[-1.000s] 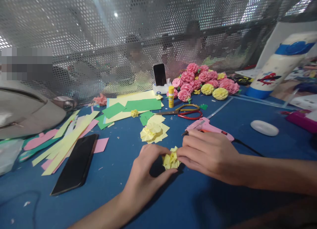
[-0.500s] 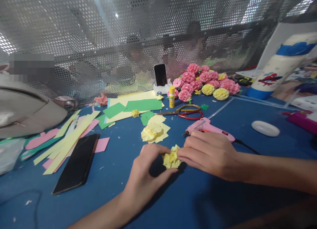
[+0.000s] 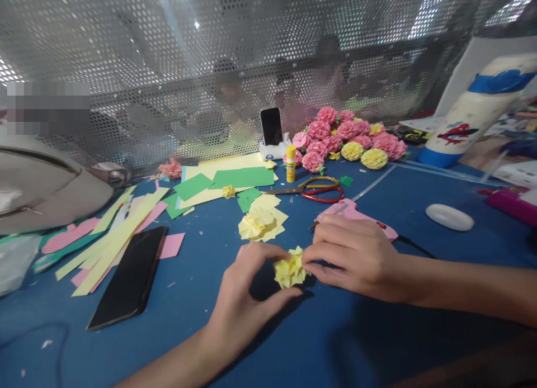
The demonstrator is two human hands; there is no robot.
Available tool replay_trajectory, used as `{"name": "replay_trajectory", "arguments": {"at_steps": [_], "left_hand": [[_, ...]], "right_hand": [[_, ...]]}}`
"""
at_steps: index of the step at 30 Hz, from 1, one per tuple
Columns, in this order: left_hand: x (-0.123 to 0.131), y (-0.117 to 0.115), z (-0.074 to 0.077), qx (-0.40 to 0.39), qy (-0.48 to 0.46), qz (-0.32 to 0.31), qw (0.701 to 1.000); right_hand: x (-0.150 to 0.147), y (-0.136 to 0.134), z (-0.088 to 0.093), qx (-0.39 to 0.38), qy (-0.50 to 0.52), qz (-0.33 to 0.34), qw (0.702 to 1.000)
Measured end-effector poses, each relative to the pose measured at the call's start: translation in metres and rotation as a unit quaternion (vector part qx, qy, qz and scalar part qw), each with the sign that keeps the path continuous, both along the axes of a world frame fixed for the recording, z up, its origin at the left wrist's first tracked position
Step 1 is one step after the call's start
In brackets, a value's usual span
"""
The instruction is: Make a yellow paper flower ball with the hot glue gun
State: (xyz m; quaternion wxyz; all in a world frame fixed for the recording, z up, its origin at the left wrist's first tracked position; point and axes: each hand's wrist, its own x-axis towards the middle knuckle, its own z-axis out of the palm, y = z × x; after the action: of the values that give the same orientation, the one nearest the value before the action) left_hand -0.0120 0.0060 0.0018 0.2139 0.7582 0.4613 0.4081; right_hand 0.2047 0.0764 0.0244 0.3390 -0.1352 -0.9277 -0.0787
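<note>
Both hands meet over a small yellow folded paper flower [image 3: 289, 269] just above the blue table [image 3: 335, 343]. My left hand [image 3: 243, 298] pinches it from the left with thumb below and fingers above. My right hand [image 3: 356, 256] pinches it from the right with its fingertips. A pink hot glue gun [image 3: 356, 214] lies right behind my right hand. Another stack of yellow folded paper [image 3: 260, 220] lies just beyond the flower.
A black phone [image 3: 130, 276] lies at left beside yellow, pink and green paper strips [image 3: 113, 237]. Scissors [image 3: 312, 189], a glue stick [image 3: 290, 163], a propped phone [image 3: 271, 128] and a heap of pink and yellow paper flowers [image 3: 344, 137] lie farther back. A white bottle [image 3: 474, 114] stands at right, a perforated metal screen [image 3: 168, 69] behind.
My right hand has lifted slightly and its fingers have shifted on the yellow flower. My left hand keeps its pinch in the same place.
</note>
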Motion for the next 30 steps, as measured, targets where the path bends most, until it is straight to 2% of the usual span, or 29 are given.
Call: {"name": "replay_trajectory", "arguments": {"at_steps": [4, 11, 15, 18, 21, 23, 26, 30], "left_hand": [[0.0004, 0.0004, 0.0, 0.007, -0.004, -0.012, 1.0], [0.0011, -0.0003, 0.0018, 0.013, -0.01, 0.001, 1.0], [0.0001, -0.0025, 0.0021, 0.03, 0.021, 0.01, 0.999], [-0.0016, -0.0021, -0.0004, -0.001, -0.014, 0.034, 0.999], [-0.0029, 0.0012, -0.0027, -0.079, -0.083, 0.044, 0.992], [-0.0029, 0.0032, -0.003, -0.112, -0.078, 0.037, 0.99], [-0.0028, 0.0042, -0.0018, -0.097, -0.024, 0.024, 0.995], [-0.0086, 0.0043, 0.0008, -0.067, -0.019, 0.003, 0.998]], "right_hand": [[0.0, -0.0005, 0.0016, -0.019, 0.043, 0.014, 0.999], [-0.0015, -0.0015, -0.0016, -0.062, 0.055, 0.041, 0.996], [-0.0022, -0.0041, -0.0027, -0.037, 0.05, 0.049, 0.997], [-0.0019, -0.0045, -0.0025, -0.042, 0.046, 0.048, 0.997], [-0.0002, -0.0029, -0.0025, -0.094, 0.047, 0.048, 0.993], [0.0013, -0.0011, -0.0029, -0.12, 0.045, 0.044, 0.991], [0.0027, 0.0017, -0.0042, -0.137, 0.049, 0.044, 0.988], [0.0037, 0.004, -0.0053, -0.15, 0.055, 0.048, 0.986]]}}
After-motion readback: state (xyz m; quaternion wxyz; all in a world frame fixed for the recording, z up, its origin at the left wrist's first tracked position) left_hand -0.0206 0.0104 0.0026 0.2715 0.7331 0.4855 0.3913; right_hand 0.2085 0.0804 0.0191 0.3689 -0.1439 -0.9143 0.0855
